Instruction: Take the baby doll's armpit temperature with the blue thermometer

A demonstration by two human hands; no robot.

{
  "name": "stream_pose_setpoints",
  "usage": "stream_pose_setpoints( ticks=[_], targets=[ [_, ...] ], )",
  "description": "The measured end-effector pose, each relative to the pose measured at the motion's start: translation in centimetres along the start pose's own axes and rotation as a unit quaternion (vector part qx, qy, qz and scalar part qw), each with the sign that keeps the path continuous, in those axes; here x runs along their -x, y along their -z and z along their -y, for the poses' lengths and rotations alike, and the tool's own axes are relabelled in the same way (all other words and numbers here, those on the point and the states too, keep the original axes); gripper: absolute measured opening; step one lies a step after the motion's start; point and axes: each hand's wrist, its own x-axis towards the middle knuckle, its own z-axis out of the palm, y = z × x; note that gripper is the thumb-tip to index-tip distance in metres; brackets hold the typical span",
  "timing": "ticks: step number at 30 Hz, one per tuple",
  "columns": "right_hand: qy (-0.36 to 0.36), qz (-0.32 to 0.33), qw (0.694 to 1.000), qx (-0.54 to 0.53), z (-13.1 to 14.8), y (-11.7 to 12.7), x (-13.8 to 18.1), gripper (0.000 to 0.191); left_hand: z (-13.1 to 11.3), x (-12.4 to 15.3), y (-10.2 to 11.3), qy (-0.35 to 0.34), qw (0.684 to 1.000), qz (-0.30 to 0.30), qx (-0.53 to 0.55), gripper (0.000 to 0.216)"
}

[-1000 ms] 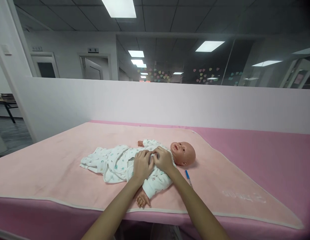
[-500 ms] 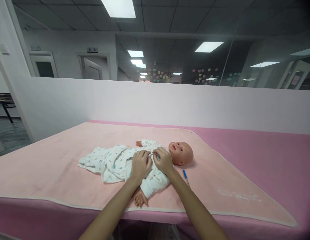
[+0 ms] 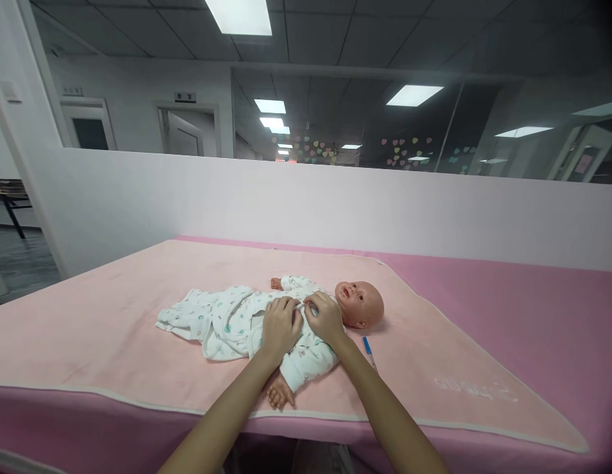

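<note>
A baby doll (image 3: 361,304) lies on its back with its head to the right, dressed in a white baby outfit (image 3: 231,319) with small green and grey prints. Over the doll's chest, my left hand (image 3: 282,322) is closed, its fingertips pinching the front of the outfit. My right hand (image 3: 324,317) pinches the same front just below the doll's chin, close beside the left fingertips. The exact bit of cloth or fastening between the fingers is too small to make out. One doll hand (image 3: 280,392) sticks out of the near sleeve by my left forearm.
A pen with a blue cap (image 3: 369,350) lies beside my right forearm. Under the doll is a peach blanket (image 3: 112,303) with a pale edge, spread over a pink cover (image 3: 543,309). A low white wall (image 3: 335,204) with glass above it stands behind.
The view has shifted very slightly. Both hands stay at the doll's chest with their fingertips on the outfit, nearly unmoved.
</note>
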Motion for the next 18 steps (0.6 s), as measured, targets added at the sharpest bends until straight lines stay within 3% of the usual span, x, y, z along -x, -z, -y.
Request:
stream_pose_setpoints(
  ticks=[18],
  targets=[
    [0.0, 0.028, 1.0, 0.013, 0.19, 0.37, -0.01, 0.018, 0.29, -0.17, -0.21, 0.002, 0.999, 0.023, -0.022, 0.012]
  ],
)
